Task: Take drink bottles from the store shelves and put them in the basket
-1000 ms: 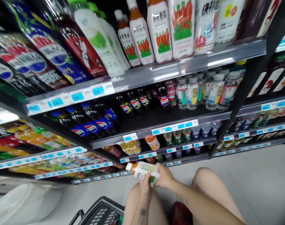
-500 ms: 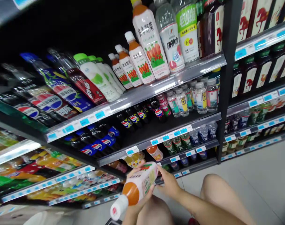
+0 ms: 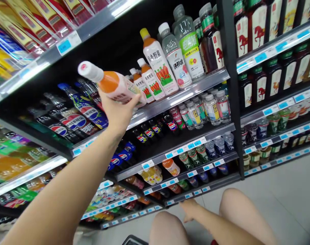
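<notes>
My left hand [image 3: 118,110] is wrapped round a vegetable juice bottle [image 3: 111,81] with a white cap, orange contents and a pale label. The bottle is tilted, its cap toward me and to the left and its base at the upper shelf. Beside its base stand smaller carrot-label juice bottles [image 3: 150,81] and a larger one with a yellow cap [image 3: 160,66]. Down by my knees, my right hand [image 3: 189,208] is lowered with its fingers loosely apart, holding nothing.
Cola bottles [image 3: 81,112] stand left of my left hand on the same shelf. A metal shelf edge [image 3: 185,96] with price tags runs below. Lower shelves carry soda bottles [image 3: 212,109] and other drinks. A dark post [image 3: 230,88] divides the racks. A dark basket rim [image 3: 134,239] shows on the floor.
The juice bottle has gone from both hands above my knees up to the upper shelf in my left hand. My right hand has let go of it and dropped lower.
</notes>
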A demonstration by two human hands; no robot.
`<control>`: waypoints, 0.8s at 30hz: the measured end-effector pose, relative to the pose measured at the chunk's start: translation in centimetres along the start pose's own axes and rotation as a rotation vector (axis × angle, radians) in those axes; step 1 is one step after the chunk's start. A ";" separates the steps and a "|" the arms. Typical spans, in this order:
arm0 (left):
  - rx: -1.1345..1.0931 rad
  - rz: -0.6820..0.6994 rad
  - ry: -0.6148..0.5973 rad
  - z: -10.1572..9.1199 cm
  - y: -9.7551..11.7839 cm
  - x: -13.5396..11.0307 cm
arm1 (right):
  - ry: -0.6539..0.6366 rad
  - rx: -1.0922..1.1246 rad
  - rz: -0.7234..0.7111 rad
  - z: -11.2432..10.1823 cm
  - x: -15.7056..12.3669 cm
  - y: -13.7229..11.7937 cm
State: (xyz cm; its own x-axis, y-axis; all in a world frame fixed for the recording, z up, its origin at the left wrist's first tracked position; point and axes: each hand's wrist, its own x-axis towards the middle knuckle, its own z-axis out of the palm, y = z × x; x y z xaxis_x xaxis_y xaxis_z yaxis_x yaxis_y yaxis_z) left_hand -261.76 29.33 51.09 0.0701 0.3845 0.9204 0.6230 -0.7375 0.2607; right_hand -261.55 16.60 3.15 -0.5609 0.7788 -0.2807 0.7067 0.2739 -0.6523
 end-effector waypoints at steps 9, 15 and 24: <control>0.024 -0.252 0.097 5.9 -4.6 3.0 | 0.003 -0.040 -0.008 -1.4 -1.9 0.5; 0.198 -0.247 -0.011 6.5 -4.9 3.7 | 0.011 -0.035 0.014 -1.7 -1.8 1.1; 0.614 -0.386 -0.082 6.1 -7.2 6.3 | 0.029 -0.084 -0.065 -1.5 -1.4 1.8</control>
State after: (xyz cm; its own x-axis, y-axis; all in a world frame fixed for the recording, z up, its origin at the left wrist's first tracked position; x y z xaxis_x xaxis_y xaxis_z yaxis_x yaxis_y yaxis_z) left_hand -260.99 40.42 53.20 -0.1999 0.6127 0.7646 0.9381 -0.1058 0.3300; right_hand -258.83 16.85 3.44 -0.5945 0.7739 -0.2185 0.7040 0.3696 -0.6064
